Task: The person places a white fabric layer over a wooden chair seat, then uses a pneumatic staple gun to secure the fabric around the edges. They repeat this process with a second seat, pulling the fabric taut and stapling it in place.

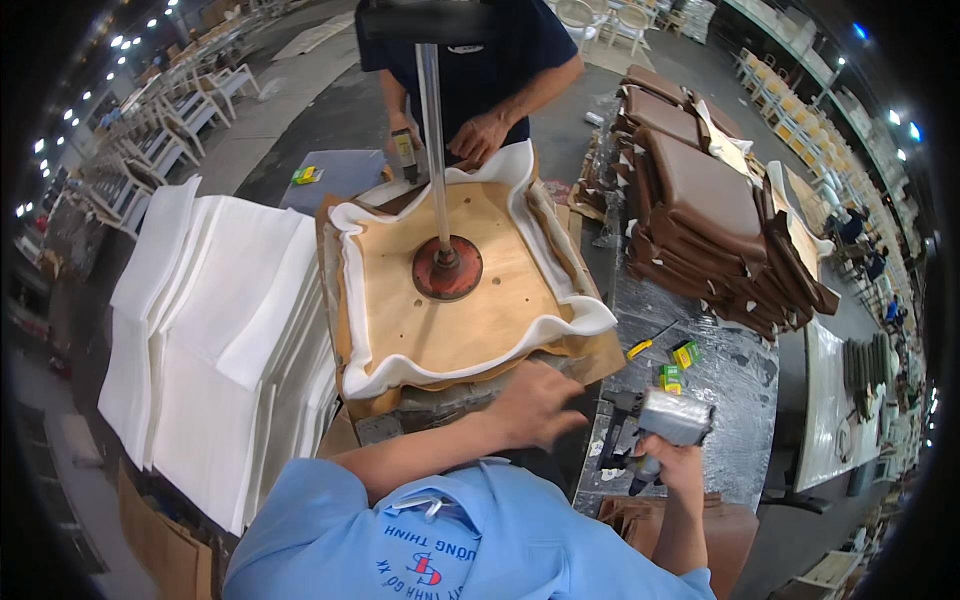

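A plywood seat board (470, 310) lies on white foam padding (560, 325), pinned by a round red press foot (447, 268) on a metal rod. My left hand (535, 400) rests palm down on the near edge of the foam and the brown covering beneath it. My right hand (665, 462) grips a staple gun (668, 420) wrapped in plastic, low at the right, apart from the seat. Across the bench a person in a dark shirt presses one hand (480, 135) on the far foam edge and holds a second staple gun (405, 152).
A tall stack of white foam sheets (215, 330) stands at the left. Finished brown seat cushions (705, 215) are piled at the right on a foil-covered bench (730, 385) with small yellow-green boxes (678, 365). White chairs line the back left.
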The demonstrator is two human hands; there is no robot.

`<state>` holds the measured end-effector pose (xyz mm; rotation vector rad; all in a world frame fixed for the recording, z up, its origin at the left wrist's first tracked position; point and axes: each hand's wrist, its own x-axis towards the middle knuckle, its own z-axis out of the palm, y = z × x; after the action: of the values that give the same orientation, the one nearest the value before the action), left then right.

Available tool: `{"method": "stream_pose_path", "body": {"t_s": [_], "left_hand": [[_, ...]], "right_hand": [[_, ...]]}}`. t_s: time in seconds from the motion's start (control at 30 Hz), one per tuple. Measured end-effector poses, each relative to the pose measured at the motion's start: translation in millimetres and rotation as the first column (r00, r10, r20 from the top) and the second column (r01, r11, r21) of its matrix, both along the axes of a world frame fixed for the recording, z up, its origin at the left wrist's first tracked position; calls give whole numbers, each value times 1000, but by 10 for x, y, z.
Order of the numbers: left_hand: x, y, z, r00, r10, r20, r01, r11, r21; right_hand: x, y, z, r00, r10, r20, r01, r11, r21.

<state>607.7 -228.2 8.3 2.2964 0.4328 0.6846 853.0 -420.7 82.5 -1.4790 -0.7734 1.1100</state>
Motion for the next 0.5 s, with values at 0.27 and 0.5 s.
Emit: {"method": "stream_pose_path", "body": {"t_s": [0.27,0.5], "left_hand": [[79,852,-512,888,309,-340,-204,929,310],[557,1195,-660,898,159,-411,15,921,389]], "right_hand": [[-663,175,-665,968,-209,-138,204,978,-48],[-626,580,-891,979,-205,-13,197,956,-219]]}}
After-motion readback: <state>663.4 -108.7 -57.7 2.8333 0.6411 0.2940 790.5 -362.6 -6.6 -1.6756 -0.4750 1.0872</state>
